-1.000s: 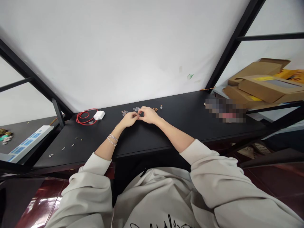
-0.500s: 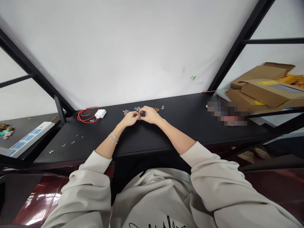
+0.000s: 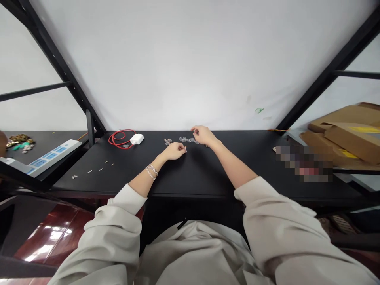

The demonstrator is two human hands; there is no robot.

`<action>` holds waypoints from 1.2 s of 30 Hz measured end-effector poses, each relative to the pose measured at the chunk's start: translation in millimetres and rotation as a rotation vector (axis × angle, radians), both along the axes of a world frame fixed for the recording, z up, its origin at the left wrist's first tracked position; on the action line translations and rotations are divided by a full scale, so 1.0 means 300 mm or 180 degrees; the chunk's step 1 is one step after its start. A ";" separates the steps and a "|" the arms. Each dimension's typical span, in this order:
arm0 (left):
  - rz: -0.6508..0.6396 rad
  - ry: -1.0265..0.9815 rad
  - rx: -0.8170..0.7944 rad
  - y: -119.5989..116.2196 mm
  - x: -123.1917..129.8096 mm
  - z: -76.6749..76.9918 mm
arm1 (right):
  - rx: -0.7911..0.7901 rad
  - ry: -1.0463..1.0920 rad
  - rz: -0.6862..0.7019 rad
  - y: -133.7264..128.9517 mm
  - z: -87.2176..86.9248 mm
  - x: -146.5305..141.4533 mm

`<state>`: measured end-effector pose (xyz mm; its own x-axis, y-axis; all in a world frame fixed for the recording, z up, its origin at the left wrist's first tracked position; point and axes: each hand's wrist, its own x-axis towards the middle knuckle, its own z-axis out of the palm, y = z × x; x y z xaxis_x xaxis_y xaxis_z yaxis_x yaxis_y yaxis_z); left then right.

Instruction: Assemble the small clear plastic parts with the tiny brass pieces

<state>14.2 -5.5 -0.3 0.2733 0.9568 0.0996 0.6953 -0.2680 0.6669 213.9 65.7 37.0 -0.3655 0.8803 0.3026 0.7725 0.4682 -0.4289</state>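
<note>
The two hands are now apart, no longer meeting at the fingertips as half a second ago; the left hand (image 3: pixel 175 151) stays low over the black table (image 3: pixel 208 178), its thumb and fingers in a narrow pinch on a small piece (image 3: pixel 185 149), whose exact form is too small to tell; the right hand (image 3: pixel 204 135) is farther toward the wall (image 3: pixel 178 79), above the edge of the group of clear pieces (image 3: pixel 184 139); its fingers are bent with only a little space to the thumb, and I cannot tell whether something is between them; for the work, this means, in my judgement, that the joint handling of the piece is interrupted, and the left hand alone keeps it while the right is free to attend to the loose parts; a second small cluster (image 3: pixel 168 141) lies just beyond the left hand, and some brown pieces (image 3: pixel 207 145) show partly beside the right wrist; the white adapter (image 3: pixel 137 139) and the red cable (image 3: pixel 117 136) lie to the left, well apart from both hands.
</note>
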 end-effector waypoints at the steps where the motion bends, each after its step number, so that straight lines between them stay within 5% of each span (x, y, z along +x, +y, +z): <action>1: -0.0002 0.0012 0.0014 0.000 0.000 -0.001 | -0.0089 -0.0226 -0.0054 0.035 0.003 -0.012; 6: -0.0018 0.0090 0.0060 0.004 0.006 -0.003 | -0.0657 -0.0889 -0.0264 0.164 -0.018 -0.083; 13: -0.0136 0.0226 0.0113 0.005 0.016 -0.007 | -0.0474 -0.1247 -0.0406 0.212 -0.082 -0.178; 20: -0.0170 0.0282 0.0132 0.001 0.019 0.002 | -0.0567 -0.1651 -0.0534 0.244 -0.082 -0.237; 26: -0.0151 0.0321 0.0129 0.002 0.015 0.002 | -0.0565 -0.1526 -0.0521 0.253 -0.070 -0.227; 36: -0.0131 0.0237 0.0061 0.002 0.013 0.002 | 0.0186 -0.0615 -0.0808 0.181 -0.006 -0.091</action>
<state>18.0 -4.9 0.5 0.3197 0.9427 0.0958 0.7310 -0.3096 0.6081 186.5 120.1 35.3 -0.1922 0.9339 0.3016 0.9323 0.2697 -0.2411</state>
